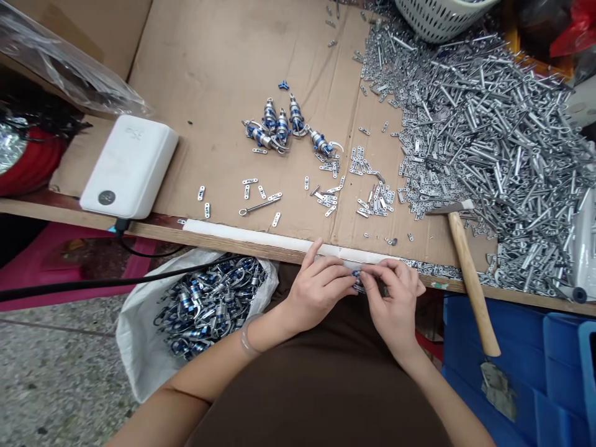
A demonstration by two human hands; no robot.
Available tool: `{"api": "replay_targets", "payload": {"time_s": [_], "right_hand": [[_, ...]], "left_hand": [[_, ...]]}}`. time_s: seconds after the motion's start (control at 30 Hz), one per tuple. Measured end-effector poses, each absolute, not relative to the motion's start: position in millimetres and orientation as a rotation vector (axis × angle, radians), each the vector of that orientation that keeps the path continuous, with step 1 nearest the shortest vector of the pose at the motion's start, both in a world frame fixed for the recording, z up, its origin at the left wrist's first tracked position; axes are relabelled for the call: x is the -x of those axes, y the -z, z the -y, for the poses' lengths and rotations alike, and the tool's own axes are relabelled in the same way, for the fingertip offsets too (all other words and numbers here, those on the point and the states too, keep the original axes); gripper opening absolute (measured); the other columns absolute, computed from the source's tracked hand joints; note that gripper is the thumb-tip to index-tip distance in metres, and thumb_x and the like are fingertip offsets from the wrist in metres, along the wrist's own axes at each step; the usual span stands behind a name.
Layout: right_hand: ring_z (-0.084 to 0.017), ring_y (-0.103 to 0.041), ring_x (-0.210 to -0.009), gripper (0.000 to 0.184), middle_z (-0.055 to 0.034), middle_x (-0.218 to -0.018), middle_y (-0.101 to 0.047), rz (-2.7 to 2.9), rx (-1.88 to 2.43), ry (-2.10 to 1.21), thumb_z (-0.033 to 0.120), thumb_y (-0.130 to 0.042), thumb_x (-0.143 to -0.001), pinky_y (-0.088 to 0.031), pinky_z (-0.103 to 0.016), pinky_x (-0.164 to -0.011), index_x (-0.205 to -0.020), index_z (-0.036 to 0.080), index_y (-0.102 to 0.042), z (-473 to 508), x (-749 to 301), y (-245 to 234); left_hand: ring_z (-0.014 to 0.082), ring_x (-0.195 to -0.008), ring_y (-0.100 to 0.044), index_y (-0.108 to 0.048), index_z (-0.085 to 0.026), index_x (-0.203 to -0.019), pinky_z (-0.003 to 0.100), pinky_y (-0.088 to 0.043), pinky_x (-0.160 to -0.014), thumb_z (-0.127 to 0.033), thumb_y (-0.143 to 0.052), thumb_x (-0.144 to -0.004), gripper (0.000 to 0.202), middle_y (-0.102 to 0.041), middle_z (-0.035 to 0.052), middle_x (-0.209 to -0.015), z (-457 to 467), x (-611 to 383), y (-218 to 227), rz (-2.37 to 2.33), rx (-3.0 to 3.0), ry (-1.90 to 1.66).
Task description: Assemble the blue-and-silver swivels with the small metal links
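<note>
Left grip (319,290) and right grip (393,298) clench a blue fitting (357,279) at the table edge (153,228).

The left hand (316,292) and right hand (391,304) pinch a small blue-and-silver metal part (357,279) at the table edge (153,226). A white sack (135,347) of similar parts sits below to the left; a hammer (471,279) lies right, beside a heap of silver metal strips (493,143).

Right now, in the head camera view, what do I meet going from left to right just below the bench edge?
White sack of blue-and-silver metal fittings → left hand → right hand → blue plastic crate
</note>
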State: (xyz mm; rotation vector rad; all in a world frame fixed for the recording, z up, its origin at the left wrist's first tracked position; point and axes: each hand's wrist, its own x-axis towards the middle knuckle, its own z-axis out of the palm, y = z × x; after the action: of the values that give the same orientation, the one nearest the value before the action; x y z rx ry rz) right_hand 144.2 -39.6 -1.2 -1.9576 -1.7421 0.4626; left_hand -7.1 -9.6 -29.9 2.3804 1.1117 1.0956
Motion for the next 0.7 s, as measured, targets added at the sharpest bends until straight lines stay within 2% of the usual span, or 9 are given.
{"api": "replay_targets", "payload": {"time_s": [0.13, 0.37, 0.57, 0.7], "right_hand": [[-0.021, -0.043, -0.089, 0.013, -0.0024, -0.091, -0.051, 1.687, 2.072, -0.444, 0.037, -0.056, -0.079, -0.027, -0.037, -0.078, -0.081, 0.028, -0.066, 37.7, -141.4, 7.0], [-0.025, -0.039, -0.096, 0.017, -0.0057, -0.104, -0.048, 1.572, 2.113, -0.401, 0.038, -0.054, -0.079, -0.026, -0.041, -0.079, -0.075, 0.025, -0.064, 40.6, -136.1, 13.0], [-0.026, -0.041, -0.098, 0.021, -0.0098, -0.108, -0.044, 1.526, 2.123, -0.293, 0.035, -0.052, -0.079, -0.030, -0.043, -0.082, -0.095, 0.021, -0.054, 44.4, -131.6, 20.1], [-0.026, -0.044, -0.097, 0.023, -0.0100, -0.101, -0.047, 1.506, 2.077, -0.232, 0.035, -0.054, -0.077, -0.032, -0.044, -0.083, -0.095, 0.020, -0.051, 36.1, -141.0, 12.5]], "left_hand": [[0.0143, -0.081, -0.062, -0.061, -0.019, -0.082, 0.049, -0.032, -0.103, -0.024, -0.065, -0.077, 0.008, -0.069, -0.0025, -0.076, 9.3, 6.9, 30.5, -1.106, -2.370, -1.119], [0.0144, -0.081, -0.061, -0.061, -0.020, -0.081, 0.048, -0.031, -0.103, -0.025, -0.067, -0.076, 0.009, -0.069, -0.0041, -0.075, 8.6, 6.9, 28.9, -1.121, -2.363, -1.098], [0.0138, -0.081, -0.061, -0.062, -0.021, -0.081, 0.048, -0.031, -0.103, -0.026, -0.065, -0.077, 0.007, -0.069, -0.0044, -0.076, 8.1, 7.6, 27.9, -1.117, -2.353, -1.071], [0.0137, -0.081, -0.061, -0.061, -0.021, -0.081, 0.049, -0.030, -0.104, -0.026, -0.064, -0.078, 0.007, -0.069, -0.0041, -0.076, 8.1, 7.4, 27.5, -1.133, -2.343, -1.046]]}}
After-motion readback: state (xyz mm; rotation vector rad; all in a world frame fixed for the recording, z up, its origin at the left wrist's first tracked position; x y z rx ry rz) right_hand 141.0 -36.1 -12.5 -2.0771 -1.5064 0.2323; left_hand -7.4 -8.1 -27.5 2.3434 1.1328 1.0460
